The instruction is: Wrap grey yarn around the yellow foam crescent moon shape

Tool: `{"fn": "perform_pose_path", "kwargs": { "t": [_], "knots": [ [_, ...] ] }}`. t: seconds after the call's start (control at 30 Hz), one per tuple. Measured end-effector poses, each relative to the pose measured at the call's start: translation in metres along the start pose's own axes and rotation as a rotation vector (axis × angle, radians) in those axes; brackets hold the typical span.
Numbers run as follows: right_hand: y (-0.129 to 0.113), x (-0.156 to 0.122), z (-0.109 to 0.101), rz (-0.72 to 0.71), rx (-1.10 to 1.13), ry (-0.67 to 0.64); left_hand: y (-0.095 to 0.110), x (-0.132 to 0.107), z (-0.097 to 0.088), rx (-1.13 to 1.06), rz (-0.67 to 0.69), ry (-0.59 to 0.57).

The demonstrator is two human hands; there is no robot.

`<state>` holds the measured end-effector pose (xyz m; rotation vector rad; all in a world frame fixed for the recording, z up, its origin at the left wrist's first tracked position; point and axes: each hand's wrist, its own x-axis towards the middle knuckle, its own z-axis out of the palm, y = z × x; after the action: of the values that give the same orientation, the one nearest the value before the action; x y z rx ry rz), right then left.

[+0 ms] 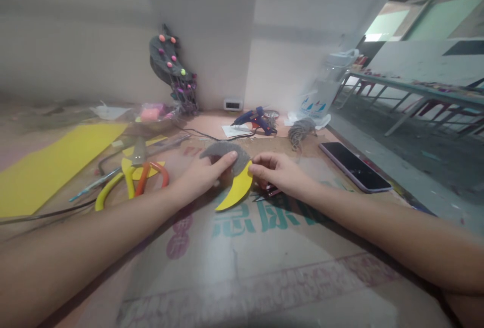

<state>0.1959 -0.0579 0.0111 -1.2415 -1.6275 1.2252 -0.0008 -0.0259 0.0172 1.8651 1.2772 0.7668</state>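
Observation:
My left hand (206, 172) pinches a grey felt crescent (223, 150) from its left side, thumb on top. My right hand (278, 172) pinches the same piece at its right edge, where a yellow foam crescent (236, 193) lies joined under the grey one. Both pieces are held just above the cardboard sheet (264, 247) with printed green characters. Both hands are closed in a pinch.
Yellow-handled pliers (113, 189) and orange-handled scissors (151, 175) lie left of my hands. A yellow foam sheet (49, 166) sits far left. A blue glue gun (255, 119), a ball of twine (300, 131) and a phone (354, 166) lie behind and right. A beaded dark ornament (172, 68) leans on the wall.

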Motion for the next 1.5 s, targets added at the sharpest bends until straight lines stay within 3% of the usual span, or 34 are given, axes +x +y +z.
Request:
{"fn": "perform_pose_path", "kwargs": {
  "t": [0.23,0.37,0.6,0.97,1.27,1.4,1.5],
  "knots": [
    [-0.002,-0.002,0.006,0.032,-0.039,-0.02,-0.011,0.002,0.004,-0.069,0.017,-0.068],
    [0.002,0.0,0.005,-0.032,0.014,0.03,-0.011,0.0,0.004,-0.038,-0.008,-0.04],
    [-0.001,0.0,0.006,-0.064,0.014,0.011,-0.009,-0.004,0.004,0.037,0.101,-0.071],
    [-0.001,-0.001,0.005,-0.074,0.01,0.015,-0.013,-0.002,0.004,0.116,0.103,-0.086],
    [0.004,0.003,0.002,-0.138,0.052,0.008,-0.011,-0.001,0.004,-0.032,0.031,-0.089],
    [0.004,0.003,-0.001,-0.192,0.049,0.053,-0.012,0.001,0.004,-0.09,0.014,-0.068],
    [0.004,0.001,-0.002,-0.241,0.056,0.174,-0.014,0.002,0.005,-0.117,0.004,-0.061]
  ]
}}
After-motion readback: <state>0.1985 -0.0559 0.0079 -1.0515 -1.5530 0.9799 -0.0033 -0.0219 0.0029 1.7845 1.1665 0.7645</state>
